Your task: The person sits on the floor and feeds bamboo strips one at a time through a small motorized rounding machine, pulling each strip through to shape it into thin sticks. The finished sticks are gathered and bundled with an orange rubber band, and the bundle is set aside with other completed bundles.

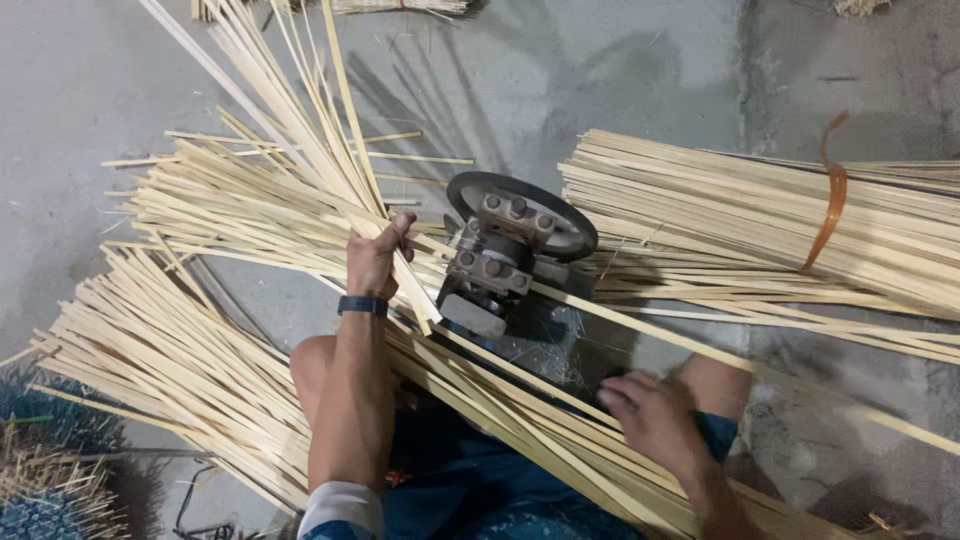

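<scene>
My left hand (377,256) grips a bundle of long pale bamboo strips (300,130) that fan up toward the top left. A dark band sits on that wrist. Just right of it stands a small metal splitting machine with a dark round wheel (515,225). A single strip (680,345) runs out of the machine to the lower right. My right hand (650,415) is blurred and rests on the strips lying across my lap (520,415), fingers curled over them. My knees show beneath the strips.
A tied bundle of strips (760,215) with an orange band (830,205) lies at the right. Loose strip piles (170,350) spread over the grey concrete floor (600,70) at left. Dark blue mesh (40,500) sits in the bottom left corner.
</scene>
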{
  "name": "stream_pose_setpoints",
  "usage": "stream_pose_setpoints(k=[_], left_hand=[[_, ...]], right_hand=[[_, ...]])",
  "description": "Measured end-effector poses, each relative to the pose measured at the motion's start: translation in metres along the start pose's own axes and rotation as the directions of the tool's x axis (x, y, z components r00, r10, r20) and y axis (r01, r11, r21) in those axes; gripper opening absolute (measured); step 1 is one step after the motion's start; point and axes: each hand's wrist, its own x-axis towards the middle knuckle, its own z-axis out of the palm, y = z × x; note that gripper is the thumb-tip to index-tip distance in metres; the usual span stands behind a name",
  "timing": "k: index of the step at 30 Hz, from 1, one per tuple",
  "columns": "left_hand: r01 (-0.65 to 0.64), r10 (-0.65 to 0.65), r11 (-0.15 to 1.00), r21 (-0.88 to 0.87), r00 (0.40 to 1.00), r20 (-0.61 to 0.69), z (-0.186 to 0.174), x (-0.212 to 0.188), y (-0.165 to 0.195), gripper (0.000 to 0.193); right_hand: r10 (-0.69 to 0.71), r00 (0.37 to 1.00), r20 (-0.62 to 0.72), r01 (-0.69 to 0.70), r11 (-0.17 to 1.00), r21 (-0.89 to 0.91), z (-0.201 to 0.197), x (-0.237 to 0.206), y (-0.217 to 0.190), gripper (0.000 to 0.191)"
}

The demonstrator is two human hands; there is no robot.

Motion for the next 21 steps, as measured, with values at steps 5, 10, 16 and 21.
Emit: stream_pose_setpoints(k=[5, 10, 16, 21], left_hand=[[0.015, -0.015, 1.000, -0.005, 1.000, -0.003, 0.002, 0.000, -0.004, 0.027], [0.036, -0.036, 0.999, -0.013, 0.999, -0.007, 0.007, -0.001, -0.004, 0.025], [0.017, -0.016, 0.995, -0.101, 1.000, 0.008, 0.010, -0.001, -0.004, 0.023], [0.043, -0.046, 0.991, -0.127, 0.999, -0.017, 0.000, 0.006, -0.001, 0.020]], right_hand=[[0.156, 0.983, 0.100, -0.161, 0.986, 0.043, 0.033, -0.007, 0.023, 0.021], [-0.013, 0.999, -0.033, 0.019, 0.982, 0.189, 0.014, -0.028, 0.090, 0.014], [0.721, 0.692, -0.037, -0.719, 0.686, -0.113, -0.079, -0.063, 0.184, 0.024], [0.550, 0.827, -0.117, -0.563, 0.805, -0.188, -0.114, -0.080, 0.220, 0.025]])
